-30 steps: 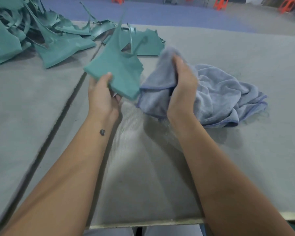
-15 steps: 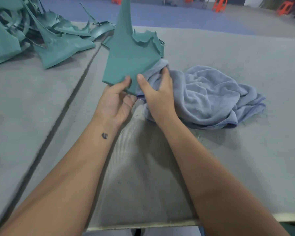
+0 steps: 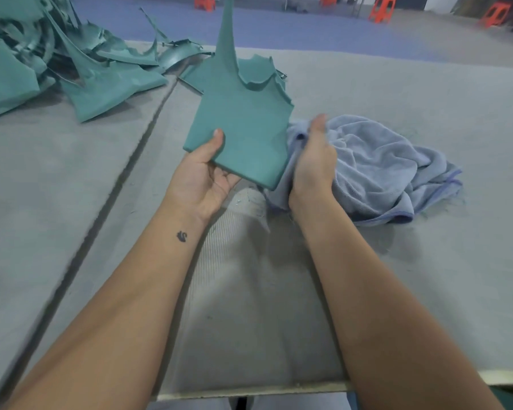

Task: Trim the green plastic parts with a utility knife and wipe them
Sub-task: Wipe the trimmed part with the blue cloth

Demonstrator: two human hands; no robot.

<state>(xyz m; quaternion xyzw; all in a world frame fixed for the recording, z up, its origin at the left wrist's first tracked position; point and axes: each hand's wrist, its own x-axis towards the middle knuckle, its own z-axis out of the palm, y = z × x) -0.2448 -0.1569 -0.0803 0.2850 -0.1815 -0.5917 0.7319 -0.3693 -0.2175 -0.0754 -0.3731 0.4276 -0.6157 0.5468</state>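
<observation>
Green plastic part [image 3: 243, 125] sits in the middle of the head view, held up off the counter [image 3: 397, 93]. It is a flat piece with a tall thin spike that points up and away, and a ragged far edge. The left hand [image 3: 203, 179] grips its near left corner — thumb on top, fingers curled under it.

Just to the right, the right hand [image 3: 314, 161] is bunched into the blue cloth [image 3: 376, 170], with the thumb up beside the right edge of the part. The cloth looks pinched in that hand, though the fingers are hidden behind it. The rest of the cloth lies crumpled on the counter to the right.

Far to the left is a pile of more green parts [image 3: 71, 66], all jagged and tangled. Some orange stools [image 3: 381, 8] stand far off on the floor. No knife shows anywhere in this view.

My guess is that this is the wiping step — the part is held ready and the cloth is right next to it. The next move should be to bring the cloth onto the flat green face and rub along it. The left hand will need to hold firm so the part does not twist, and the ragged edge could snag the cloth.
</observation>
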